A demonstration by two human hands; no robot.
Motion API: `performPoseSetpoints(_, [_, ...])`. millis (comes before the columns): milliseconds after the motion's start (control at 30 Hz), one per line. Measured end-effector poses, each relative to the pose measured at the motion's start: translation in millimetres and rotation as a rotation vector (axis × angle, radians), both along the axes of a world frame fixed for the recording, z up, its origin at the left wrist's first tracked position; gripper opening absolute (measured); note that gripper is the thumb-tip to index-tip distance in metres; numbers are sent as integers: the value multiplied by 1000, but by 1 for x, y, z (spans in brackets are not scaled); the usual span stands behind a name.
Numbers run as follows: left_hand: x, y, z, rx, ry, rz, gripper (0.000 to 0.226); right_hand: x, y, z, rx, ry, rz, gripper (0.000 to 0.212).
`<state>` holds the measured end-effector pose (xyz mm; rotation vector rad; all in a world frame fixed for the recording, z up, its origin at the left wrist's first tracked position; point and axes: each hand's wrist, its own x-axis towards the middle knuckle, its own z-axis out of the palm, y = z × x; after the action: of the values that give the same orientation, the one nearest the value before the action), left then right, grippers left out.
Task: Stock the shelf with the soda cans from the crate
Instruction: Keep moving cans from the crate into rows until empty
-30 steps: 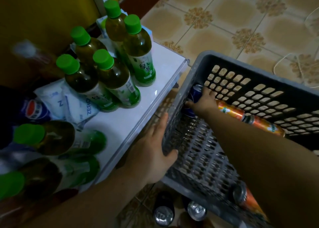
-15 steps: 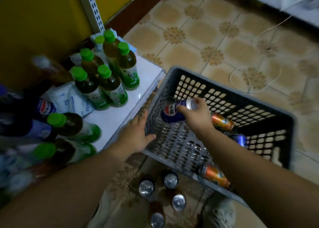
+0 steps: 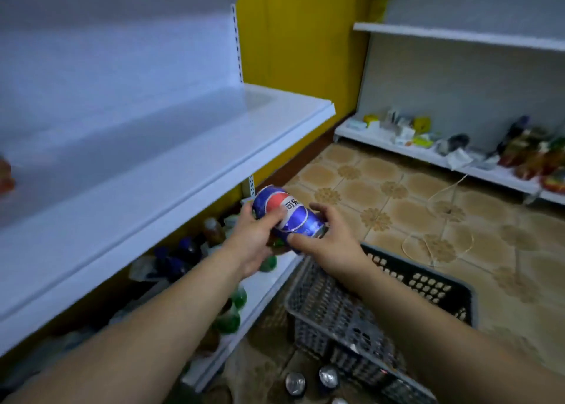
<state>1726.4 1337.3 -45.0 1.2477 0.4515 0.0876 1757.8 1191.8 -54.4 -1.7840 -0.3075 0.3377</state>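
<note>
A blue Pepsi can (image 3: 287, 212) lies on its side in the air between both hands, above the crate's left end. My left hand (image 3: 255, 238) grips its bottom end from below, thumb over the label. My right hand (image 3: 327, 238) holds the top end with curled fingers. The grey plastic crate (image 3: 428, 284) stands on the floor below my right arm. A white shelf (image 3: 146, 159) runs along the left at can height, its near stretch bare.
The bottom shelf (image 3: 263, 287) under the white one holds green-capped bottles (image 3: 227, 321) and dark bottles. Several cans (image 3: 328, 376) stand on the tiled floor in front of the crate. A second shelving unit (image 3: 428, 156) with small goods runs at the far right. A white cord (image 3: 437, 241) lies on the floor.
My right hand lifted the Pepsi can out of the crate. My left hand left the crate rim and took the can's other end. The view rose from the crate to the shelves.
</note>
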Motion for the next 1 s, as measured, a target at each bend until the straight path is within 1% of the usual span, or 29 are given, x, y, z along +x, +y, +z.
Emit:
performPoseSetpoints(67, [-29,15,42,145,-96,63,35,-23,19,33,-49,-113,102,76])
performPoseSetpoints(100, [-45,23,61,230,-134,89,40,-34,30,47,-64,-167,158,75])
performPoseSetpoints(200, [-97,51,106,459,-188,153,55,-70,64,86,-106,-313,301,62])
performPoseSetpoints(333, [-168,87,141,633,-228,254,59,-122,109,115,-80,-381,469,62])
performPoseSetpoints(433, [-217,113,154,729,-197,318,60,-156,139,123,-120,-442,596,71])
performPoseSetpoints(533, [-270,141,160,826,-121,388,63,-189,174,122,-272,-487,725,89])
performPoseSetpoints(600, [-306,160,162,858,-70,462,66,-208,198,120,-388,-506,790,93])
performPoseSetpoints(733, [-375,189,164,888,22,585,65,-242,243,118,-583,-608,887,78])
performPoseSetpoints(867, [-438,213,164,897,90,680,63,-277,279,111,-750,-771,935,68])
performPoseSetpoints(1000, [-488,232,157,871,138,742,63,-308,307,102,-797,-851,973,78])
